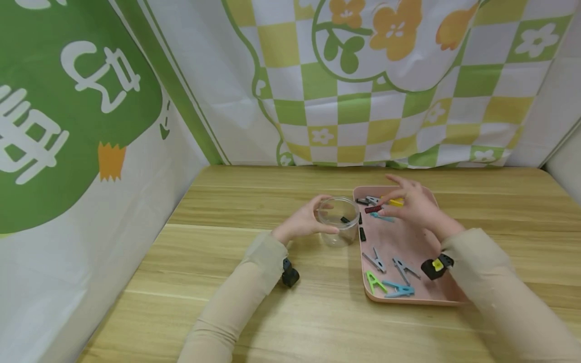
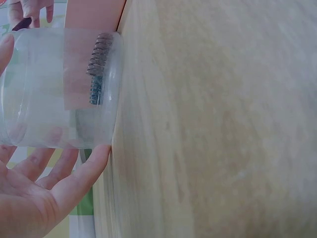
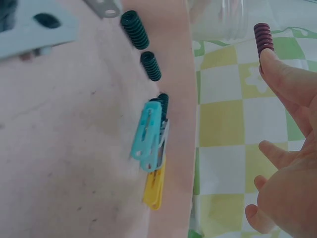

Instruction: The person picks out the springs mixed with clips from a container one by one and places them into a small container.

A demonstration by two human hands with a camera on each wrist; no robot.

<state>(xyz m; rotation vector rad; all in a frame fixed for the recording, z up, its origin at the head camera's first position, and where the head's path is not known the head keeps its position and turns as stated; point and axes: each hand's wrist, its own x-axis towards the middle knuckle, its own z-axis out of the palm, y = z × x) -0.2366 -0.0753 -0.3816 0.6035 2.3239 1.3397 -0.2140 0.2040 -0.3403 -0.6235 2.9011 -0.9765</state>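
The left hand [image 1: 303,222] grips a clear plastic jar [image 1: 338,221] beside the pink tray's [image 1: 408,242] left edge while the right hand [image 1: 415,204] pinches a dark red coil spring [image 1: 373,208].

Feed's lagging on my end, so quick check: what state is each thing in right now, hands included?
Clear jar: upright, open-topped, one dark spring inside.
Left hand: grips the jar's side.
Right hand: above the tray, pinches the red spring.
Pink tray: flat on the table, holding clips and springs.
Dark green springs: lying loose in the tray.
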